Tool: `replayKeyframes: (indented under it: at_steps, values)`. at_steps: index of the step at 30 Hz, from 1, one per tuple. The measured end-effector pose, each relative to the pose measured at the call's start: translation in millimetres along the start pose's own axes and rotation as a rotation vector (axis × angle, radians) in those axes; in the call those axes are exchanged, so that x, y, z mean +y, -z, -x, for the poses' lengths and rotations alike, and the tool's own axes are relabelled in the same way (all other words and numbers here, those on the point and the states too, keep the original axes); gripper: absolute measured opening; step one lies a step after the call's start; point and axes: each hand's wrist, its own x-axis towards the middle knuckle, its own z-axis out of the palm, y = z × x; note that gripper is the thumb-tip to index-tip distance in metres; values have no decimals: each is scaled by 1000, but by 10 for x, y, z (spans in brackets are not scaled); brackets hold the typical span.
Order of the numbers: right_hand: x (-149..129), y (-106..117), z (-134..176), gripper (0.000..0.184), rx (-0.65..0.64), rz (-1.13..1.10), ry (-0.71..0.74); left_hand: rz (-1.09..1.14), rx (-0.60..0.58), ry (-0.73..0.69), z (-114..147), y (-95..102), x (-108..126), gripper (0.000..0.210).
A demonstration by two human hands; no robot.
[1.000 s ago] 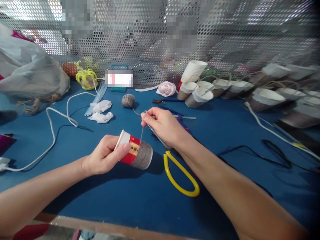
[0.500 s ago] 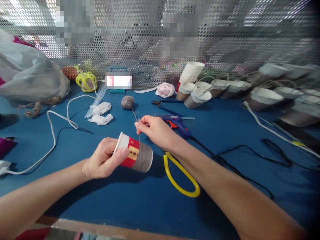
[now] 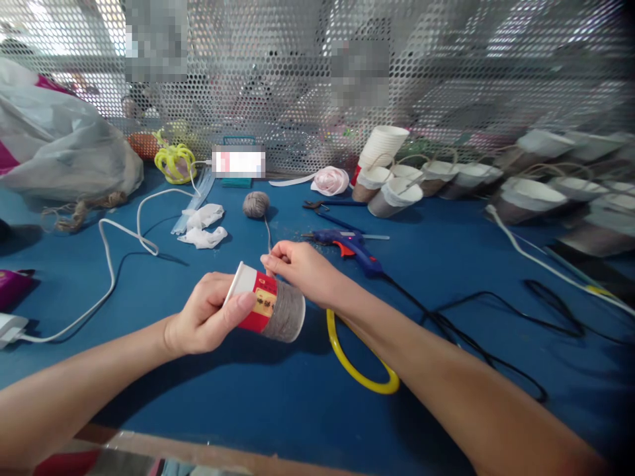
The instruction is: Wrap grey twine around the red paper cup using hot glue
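Observation:
My left hand is wrapped round the rim end of a red and white paper cup, which lies tilted on its side above the table. Grey yarn is wound in tight rows over the cup's base half. Just behind the cup, my right hand pinches the yarn strand between thumb and forefinger. From there the strand runs back to a small grey yarn ball on the table. A yellow ring-shaped tube lies partly under my right forearm.
A blue glue gun with a black cord lies behind my right hand, near pliers. Several yarn-covered cups stand at back right. White scraps, a white cable and a plastic bag are on the left.
My right hand has moved slightly left and down, closer to the cup, still pinching the yarn. My left hand holds the cup in nearly the same place.

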Motion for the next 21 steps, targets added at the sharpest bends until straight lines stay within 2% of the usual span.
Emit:
replayKeyframes:
  at_steps: [5,14,18,21]
  values:
    - [75,-19,-18,28,-28,-10,-7,138,81,210,35,-26,2,35]
    - [111,-54,-48,26,-49,-11,-21,574,255,596,8,-99,1,35]
    - [143,-85,-66,12,-20,22,-9,704,368,689,-77,-109,26,32]
    - [185,-95,-95,5,-2,37,25,766,400,709,-130,-94,18,28]
